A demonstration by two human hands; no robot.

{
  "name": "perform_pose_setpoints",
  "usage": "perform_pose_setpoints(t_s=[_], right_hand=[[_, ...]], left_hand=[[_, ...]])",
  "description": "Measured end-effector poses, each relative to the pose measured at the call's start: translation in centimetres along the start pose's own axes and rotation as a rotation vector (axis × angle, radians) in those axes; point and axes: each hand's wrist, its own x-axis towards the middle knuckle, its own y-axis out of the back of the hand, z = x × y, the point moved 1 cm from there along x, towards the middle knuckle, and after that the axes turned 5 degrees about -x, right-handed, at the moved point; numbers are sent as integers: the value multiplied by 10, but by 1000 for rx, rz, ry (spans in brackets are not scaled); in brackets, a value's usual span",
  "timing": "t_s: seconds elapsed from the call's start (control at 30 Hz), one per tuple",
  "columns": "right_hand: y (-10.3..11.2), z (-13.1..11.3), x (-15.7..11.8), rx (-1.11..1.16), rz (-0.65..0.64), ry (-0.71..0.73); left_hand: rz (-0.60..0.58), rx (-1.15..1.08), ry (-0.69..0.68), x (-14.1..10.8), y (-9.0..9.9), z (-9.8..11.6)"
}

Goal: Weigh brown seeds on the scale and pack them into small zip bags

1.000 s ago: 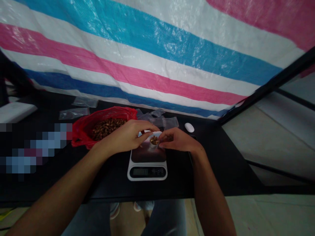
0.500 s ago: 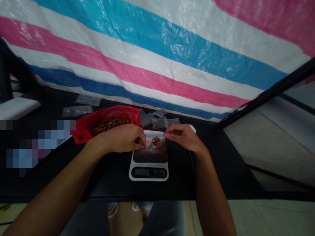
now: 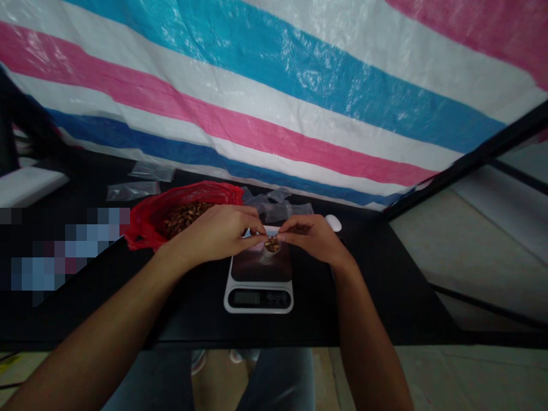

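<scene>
A kitchen scale (image 3: 262, 268) with a white body and a shiny metal plate lies on the black table. On its plate stands a small whitish cup (image 3: 272, 252) filled with brown, nut-like pieces. My left hand (image 3: 229, 231) reaches over the plate from the left, thumb and fingers pinched together at the cup's far rim. From the right, my right hand (image 3: 310, 237) is also closed in a pinch, its fingertips over the cup. Whatever either pinch holds is too small to make out. Behind my left wrist sits an open red plastic bag (image 3: 148, 220) of similar brown pieces, partly hidden.
Several clear plastic bags (image 3: 276, 210) lie behind the scale, with others (image 3: 132, 190) at the back left. A white rounded object (image 3: 333, 222) rests beyond my right hand. A striped plastic sheet (image 3: 257, 114) hangs behind the table.
My left hand has moved right, from the plate's left side to the cup. My right hand has come left, so both sets of fingertips now nearly meet over the cup.
</scene>
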Motion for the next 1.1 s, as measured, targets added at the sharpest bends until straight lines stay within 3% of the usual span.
perform_pose_setpoints(t_s=[0.4, 0.63, 1.1], right_hand=[[-1, -5, -2, -73, -29, 71], [-2, -4, -4, -42, -57, -24], [-2, -9, -5, -55, -126, -38]], left_hand=[[-41, 80, -12, 1, -3, 5], [-57, 66, 1, 2, -1, 6], [-74, 88, 6, 3, -3, 8]])
